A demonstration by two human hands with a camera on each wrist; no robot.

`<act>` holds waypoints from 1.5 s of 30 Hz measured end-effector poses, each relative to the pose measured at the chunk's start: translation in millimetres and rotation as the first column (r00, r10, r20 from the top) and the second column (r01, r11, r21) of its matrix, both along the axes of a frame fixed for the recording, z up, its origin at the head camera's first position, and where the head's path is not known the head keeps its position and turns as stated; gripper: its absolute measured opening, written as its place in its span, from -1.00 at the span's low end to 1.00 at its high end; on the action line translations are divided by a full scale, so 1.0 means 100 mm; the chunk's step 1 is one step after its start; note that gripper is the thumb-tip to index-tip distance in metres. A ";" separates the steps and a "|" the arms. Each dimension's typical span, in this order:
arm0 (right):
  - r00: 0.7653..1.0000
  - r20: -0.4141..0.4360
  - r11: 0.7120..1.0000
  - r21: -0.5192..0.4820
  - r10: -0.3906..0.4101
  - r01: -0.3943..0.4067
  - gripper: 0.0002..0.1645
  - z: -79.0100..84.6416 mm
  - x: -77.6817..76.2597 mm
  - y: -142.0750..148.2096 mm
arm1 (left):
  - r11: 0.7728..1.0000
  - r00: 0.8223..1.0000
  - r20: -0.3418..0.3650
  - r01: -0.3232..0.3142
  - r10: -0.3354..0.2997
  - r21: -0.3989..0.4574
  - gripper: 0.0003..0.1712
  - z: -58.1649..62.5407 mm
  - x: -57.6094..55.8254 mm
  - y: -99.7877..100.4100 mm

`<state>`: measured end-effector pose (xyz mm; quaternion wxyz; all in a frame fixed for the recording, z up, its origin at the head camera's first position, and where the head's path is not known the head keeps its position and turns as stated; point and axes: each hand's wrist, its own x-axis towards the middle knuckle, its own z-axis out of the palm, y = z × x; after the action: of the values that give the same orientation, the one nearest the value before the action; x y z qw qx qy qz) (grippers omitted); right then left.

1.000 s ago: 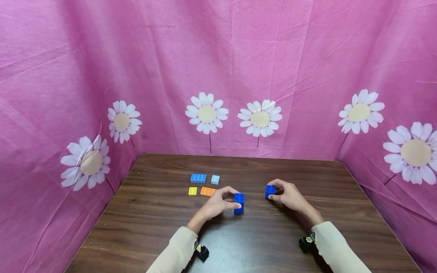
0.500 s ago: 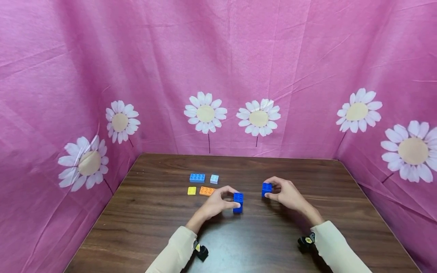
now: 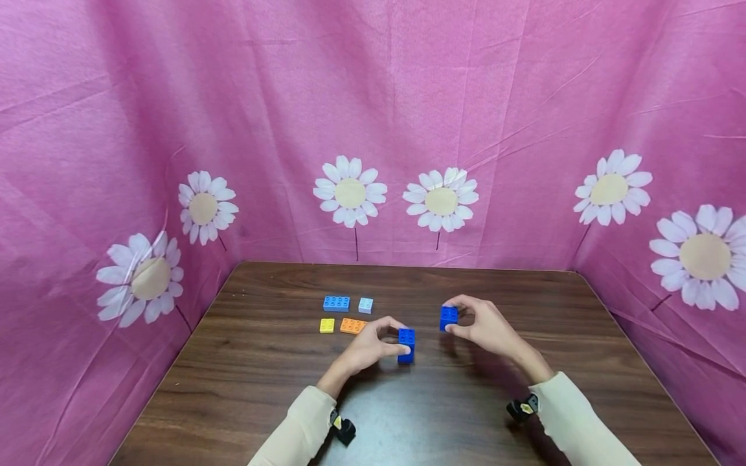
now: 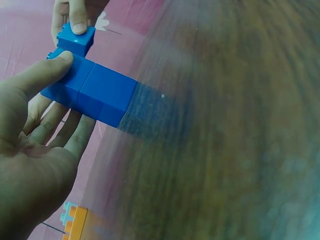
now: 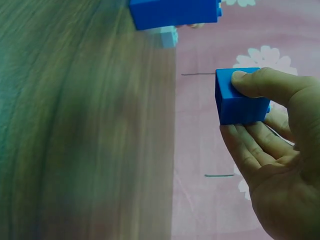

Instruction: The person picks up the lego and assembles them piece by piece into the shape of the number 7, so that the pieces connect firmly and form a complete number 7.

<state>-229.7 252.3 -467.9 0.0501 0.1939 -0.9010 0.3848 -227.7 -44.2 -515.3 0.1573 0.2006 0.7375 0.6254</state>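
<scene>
My left hand [image 3: 367, 348] pinches a stack of two dark blue toy bricks [image 4: 107, 95] between thumb and fingers. The stack stands upright on the table, studs up, and the left wrist view shows the seam between its bricks. To the right, my right hand [image 3: 491, 327] holds a single dark blue brick [image 3: 449, 317] by its sides, thumb on the near face. In the right wrist view this brick [image 5: 242, 110] hangs above the tabletop, its studs facing up. A gap separates it from the stack, which lies to its left and nearer to me.
Beyond my left hand lie a lighter blue long brick [image 3: 336, 303], a pale blue small brick [image 3: 365, 305], a yellow brick [image 3: 327, 325] and an orange brick [image 3: 352, 325], partly covered by that hand. A pink daisy-print curtain [image 3: 396, 116] surrounds the brown wooden table [image 3: 233, 375].
My right hand has moved left and slightly up with its blue brick, closer to the stack. The left hand keeps the stack in place.
</scene>
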 end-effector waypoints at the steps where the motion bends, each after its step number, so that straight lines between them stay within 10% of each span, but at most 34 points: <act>1: 1.000 -0.001 1.000 0.004 0.001 -0.001 -0.53 0.02 0.00 -0.01 | 1.000 1.000 -0.002 -0.003 0.003 -0.001 -0.65 0.00 0.00 0.00; 45: 0.979 0.026 0.978 0.041 0.203 -0.204 -0.57 0.43 0.10 -0.61 | 1.000 1.000 0.018 0.023 -0.023 0.016 -0.66 -0.02 -0.03 0.01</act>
<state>-219.2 191.5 -425.4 -0.0037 0.2818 -0.8852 0.3702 -230.9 -43.5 -516.8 0.1697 0.2044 0.7286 0.6313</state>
